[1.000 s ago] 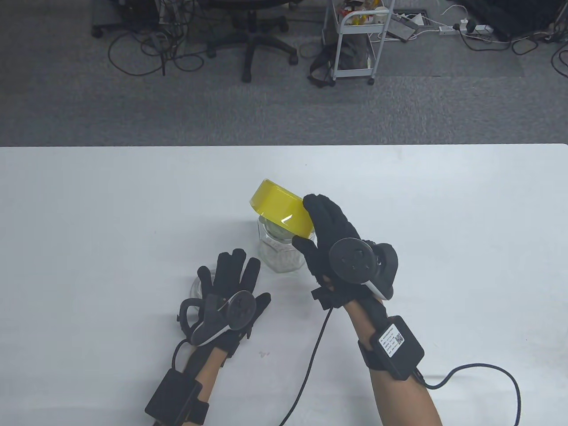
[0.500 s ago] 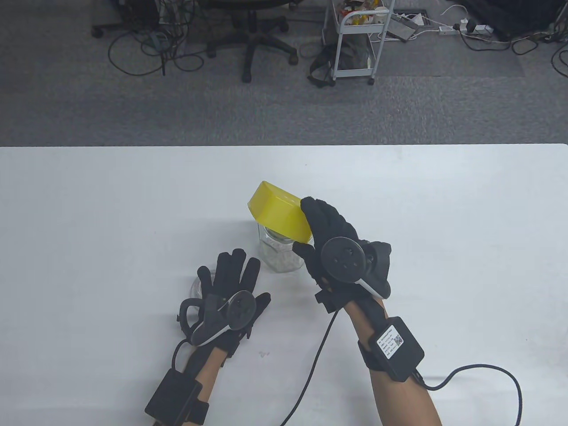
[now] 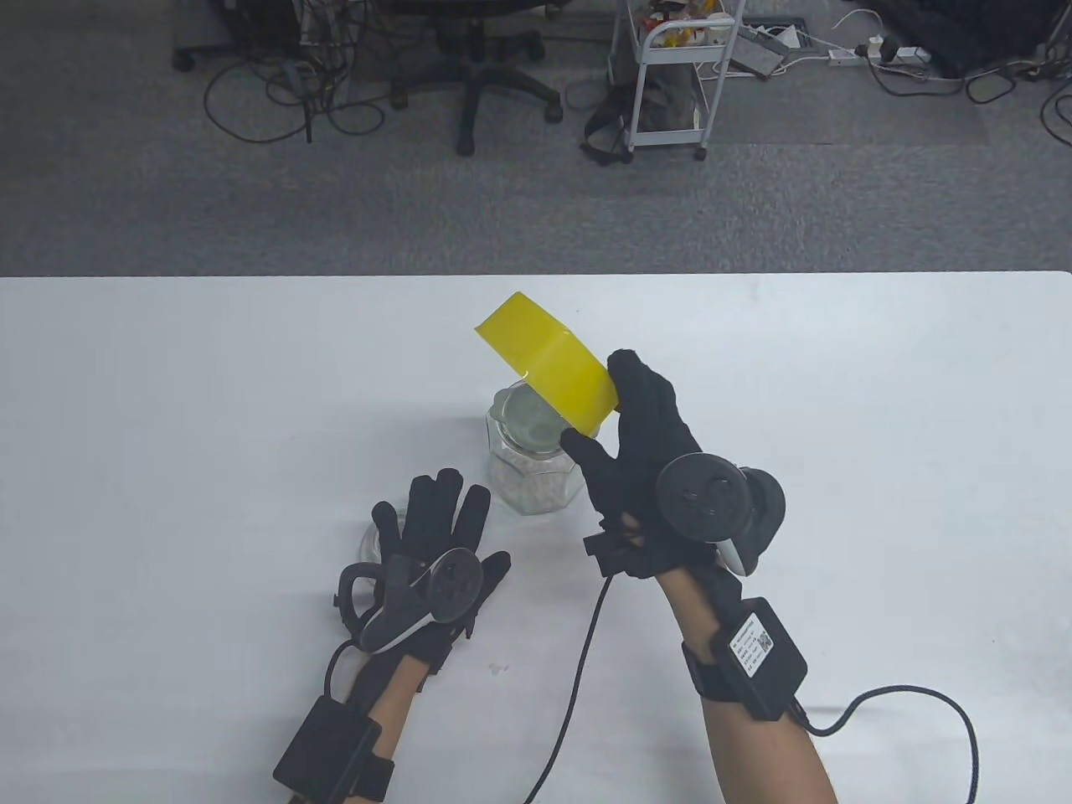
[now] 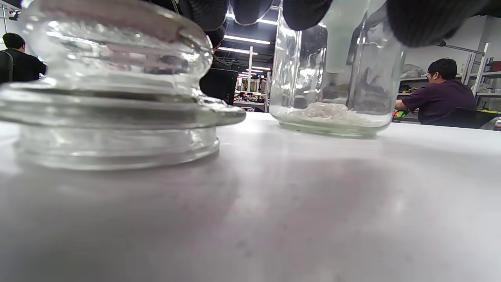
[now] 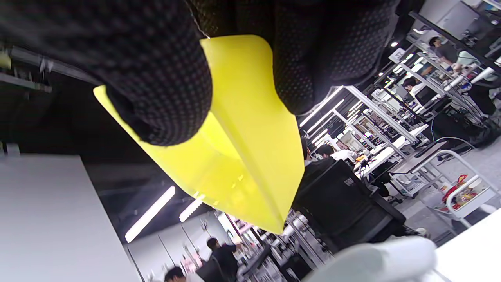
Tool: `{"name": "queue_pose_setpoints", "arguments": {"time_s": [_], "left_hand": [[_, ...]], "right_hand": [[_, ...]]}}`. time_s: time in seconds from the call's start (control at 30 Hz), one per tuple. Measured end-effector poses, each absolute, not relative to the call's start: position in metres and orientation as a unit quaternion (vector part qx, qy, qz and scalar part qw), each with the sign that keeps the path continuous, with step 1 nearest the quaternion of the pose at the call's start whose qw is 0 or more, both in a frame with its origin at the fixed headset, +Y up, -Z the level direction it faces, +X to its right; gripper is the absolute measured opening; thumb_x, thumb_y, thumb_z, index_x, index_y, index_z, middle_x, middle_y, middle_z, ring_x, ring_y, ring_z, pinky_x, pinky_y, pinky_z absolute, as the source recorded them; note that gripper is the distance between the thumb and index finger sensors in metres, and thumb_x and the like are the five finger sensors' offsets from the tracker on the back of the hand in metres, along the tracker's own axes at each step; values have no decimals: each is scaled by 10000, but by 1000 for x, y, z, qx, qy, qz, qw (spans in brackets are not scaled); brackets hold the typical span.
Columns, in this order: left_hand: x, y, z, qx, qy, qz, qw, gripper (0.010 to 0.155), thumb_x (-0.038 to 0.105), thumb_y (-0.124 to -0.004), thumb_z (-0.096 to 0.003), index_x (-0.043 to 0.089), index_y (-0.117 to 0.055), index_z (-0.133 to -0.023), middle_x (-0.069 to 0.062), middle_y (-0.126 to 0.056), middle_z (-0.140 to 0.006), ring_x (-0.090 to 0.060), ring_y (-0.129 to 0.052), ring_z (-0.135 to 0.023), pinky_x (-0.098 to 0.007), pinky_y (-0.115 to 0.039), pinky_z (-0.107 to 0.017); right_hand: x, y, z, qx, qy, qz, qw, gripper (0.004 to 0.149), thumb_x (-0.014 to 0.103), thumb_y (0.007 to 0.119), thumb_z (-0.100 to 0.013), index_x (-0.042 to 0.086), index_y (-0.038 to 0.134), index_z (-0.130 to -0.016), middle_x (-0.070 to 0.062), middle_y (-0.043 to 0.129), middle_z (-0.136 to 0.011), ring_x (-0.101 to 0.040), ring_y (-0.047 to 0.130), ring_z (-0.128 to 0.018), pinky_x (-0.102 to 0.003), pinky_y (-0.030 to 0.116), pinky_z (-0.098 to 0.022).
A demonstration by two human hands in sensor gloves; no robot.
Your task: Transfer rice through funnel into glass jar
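Note:
A glass jar [image 3: 532, 473] with white rice at its bottom stands mid-table. A pale funnel [image 3: 529, 416] sits in its mouth. My right hand [image 3: 641, 452] grips a yellow bowl [image 3: 548, 362] by its rim, tilted steeply above the funnel; it shows in the right wrist view [image 5: 238, 156] between thumb and fingers. My left hand [image 3: 440, 536] lies flat on the table, fingers spread, over a glass lid [image 3: 373, 544]. The left wrist view shows the lid [image 4: 109, 90] close up and the jar [image 4: 336, 78] with rice behind it.
The white table [image 3: 837, 402] spreads around the jar. A black cable [image 3: 578, 687] runs from my right wrist to the front edge. Beyond the far edge are an office chair [image 3: 473, 75] and a white cart [image 3: 670, 75] on the carpet.
My right hand has lifted and swung the yellow bowl up and to the right, uncovering the funnel. My left hand has not moved.

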State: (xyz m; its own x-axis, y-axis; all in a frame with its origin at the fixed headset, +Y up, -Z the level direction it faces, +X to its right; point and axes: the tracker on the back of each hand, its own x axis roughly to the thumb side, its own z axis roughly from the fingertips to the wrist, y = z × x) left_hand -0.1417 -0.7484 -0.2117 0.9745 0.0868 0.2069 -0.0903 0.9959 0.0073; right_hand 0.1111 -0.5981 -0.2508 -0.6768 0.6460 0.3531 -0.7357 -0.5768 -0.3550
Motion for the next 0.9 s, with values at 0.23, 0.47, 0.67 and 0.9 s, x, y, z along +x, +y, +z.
{"name": "queue_pose_setpoints", "arguments": {"time_s": [0.23,0.47,0.67,0.9], "left_hand": [[-146,-746,-211,15,-100,49,994,814,723,-673,-532,357,-357,-1187,-89,-266,-1315,-427,-344,-1208,-750,-339,-770],[-145,-744,-209,23,-103,49,993,820,724,-676,-528,357,-355,-1187,-90,-263,-1315,-425,-338,-1208,-749,-339,-770],[-145,-745,-208,22,-104,44,993,822,725,-676,-526,356,-356,-1188,-89,-265,-1316,-428,-339,-1207,-749,-341,-769],[-143,-748,-208,18,-108,39,993,816,724,-672,-530,359,-354,-1186,-88,-264,-1315,-428,-340,-1206,-749,-341,-769]], "right_hand": [[158,-582,-241,47,-225,806,545,890,460,971,-343,205,466,-1030,-124,635,-985,-339,923,-802,-492,806,-638],[234,-623,-235,-49,-187,809,555,893,480,955,-351,205,442,-1029,-122,625,-983,-330,921,-798,-484,807,-632],[291,-715,-226,-152,-137,799,566,879,477,962,-355,171,480,-1022,-174,642,-953,-371,928,-748,-523,802,-592],[298,-737,-228,-197,-87,789,575,860,584,921,-370,158,531,-1007,-176,711,-888,-329,975,-650,-503,835,-531]]}}
